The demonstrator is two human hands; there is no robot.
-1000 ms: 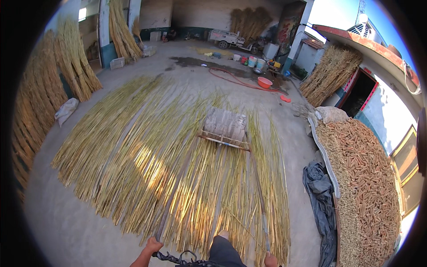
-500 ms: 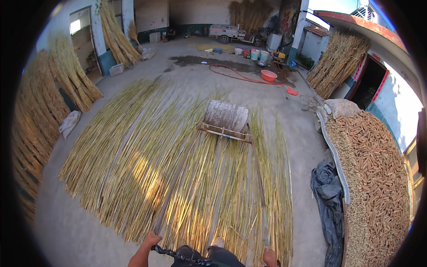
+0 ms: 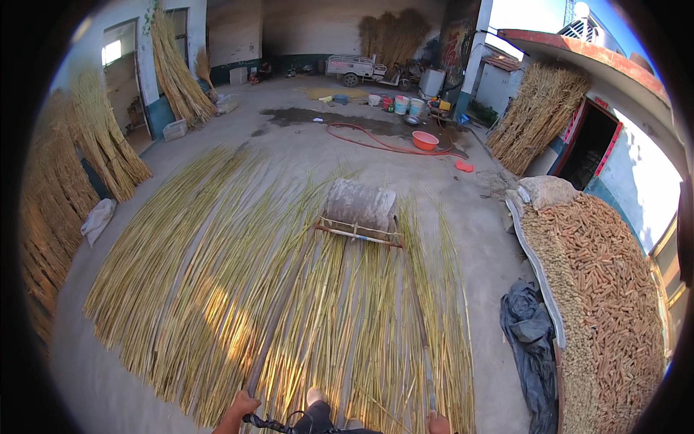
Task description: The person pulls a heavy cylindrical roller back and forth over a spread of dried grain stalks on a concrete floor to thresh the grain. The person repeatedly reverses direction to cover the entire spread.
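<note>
A pale, cylindrical stone roller (image 3: 359, 203) lies on a broad layer of yellow-green stalks (image 3: 170, 289) spread over the ground. Its rusty frame (image 3: 361, 231) carries two long poles that run back toward me. At the lower edge, my left hand (image 3: 243, 404) is closed round the end of the left pole (image 3: 278, 311). My right hand (image 3: 438, 424), partly cut off by the picture's edge, is closed on the end of the right pole (image 3: 418, 311). A dark strap or chain (image 3: 271, 422) hangs between the poles near my left hand. My shoe (image 3: 315, 396) is on the stalks.
Corn cobs (image 3: 611, 282) and paler round pieces are heaped at right, beside a crumpled dark sheet (image 3: 530, 325). Stalk bundles (image 3: 108, 137) lean on the left wall. Farther off are a red basin (image 3: 425, 140), a red hose (image 3: 361, 132), buckets and a cargo tricycle (image 3: 354, 69).
One of my feet has come forward into view on the left. The scene has shifted slightly down and left in the picture. Both hands keep their hold on the poles.
</note>
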